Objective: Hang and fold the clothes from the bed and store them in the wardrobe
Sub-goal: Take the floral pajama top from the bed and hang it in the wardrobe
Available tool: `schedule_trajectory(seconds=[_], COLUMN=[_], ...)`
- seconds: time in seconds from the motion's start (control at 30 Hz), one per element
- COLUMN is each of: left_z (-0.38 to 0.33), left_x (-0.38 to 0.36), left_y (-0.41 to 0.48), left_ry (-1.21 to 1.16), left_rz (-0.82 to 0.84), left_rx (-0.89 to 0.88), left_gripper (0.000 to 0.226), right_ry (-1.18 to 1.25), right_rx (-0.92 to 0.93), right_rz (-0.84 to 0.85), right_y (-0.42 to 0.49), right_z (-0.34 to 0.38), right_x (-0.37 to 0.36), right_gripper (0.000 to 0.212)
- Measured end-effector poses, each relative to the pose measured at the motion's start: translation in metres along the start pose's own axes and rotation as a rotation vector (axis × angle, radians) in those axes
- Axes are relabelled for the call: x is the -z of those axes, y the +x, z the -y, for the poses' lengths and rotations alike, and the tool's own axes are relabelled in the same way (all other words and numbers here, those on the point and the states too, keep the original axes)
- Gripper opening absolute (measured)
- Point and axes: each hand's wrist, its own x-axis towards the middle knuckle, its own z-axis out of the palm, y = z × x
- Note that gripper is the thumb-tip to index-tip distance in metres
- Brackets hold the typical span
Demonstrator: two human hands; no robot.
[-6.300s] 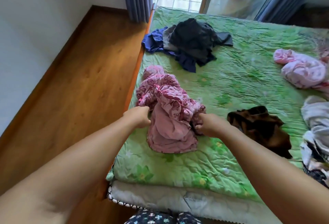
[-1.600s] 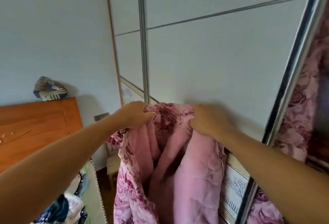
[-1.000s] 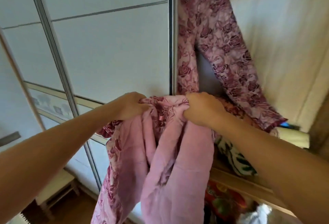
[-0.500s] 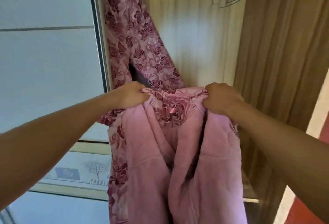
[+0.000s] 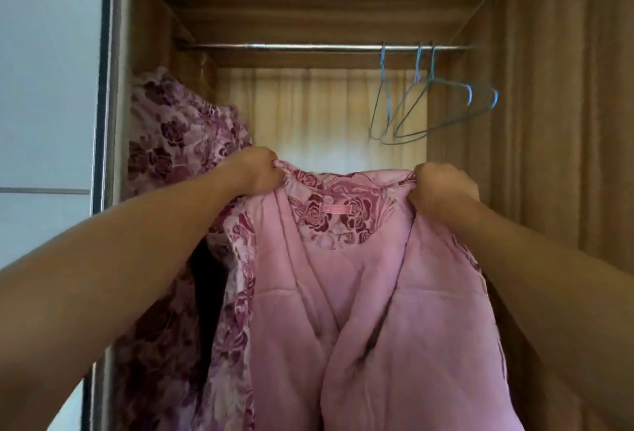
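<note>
Pink jacket (image 5: 360, 293), held up, pink collar tab (image 5: 334, 208)

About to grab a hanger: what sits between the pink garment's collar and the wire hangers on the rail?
Nothing: the head view shows a bare stretch, only the cream curtain behind, between the pink garment and the wire hangers up right.

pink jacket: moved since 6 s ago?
Yes. The pink jacket lay on the bed; now the left hand and right hand hold it by the collar before the open wardrobe, right of the sliding door edge, below the rail.
</note>
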Motion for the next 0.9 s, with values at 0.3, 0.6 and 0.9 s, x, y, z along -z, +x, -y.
schedule_trajectory(seconds=[0.3, 0.6, 0.9], left_z=[0.02, 0.048, 0.071], left_x=[-0.068, -0.244, -0.34], left_y=[0.05, -0.017, -0.098], left_ry=[0.103, 0.065, 0.262], left_rz=[-0.013, 0.331, 0.661], left_rx=[-0.017, -0.053, -0.045], left_gripper=[0.035, 0.044, 0.044], right_ry=[-0.02, 0.06, 0.25], right_rx=[0.006, 0.064, 0.175], right_rz=[0.067, 0.45, 0.729], right_y=[0.047, -0.031, -0.101], right_z=[0.008, -0.005, -0.012], right_x=[-0.074, -0.241, -0.35], right_gripper=[0.037, 0.028, 0.038])
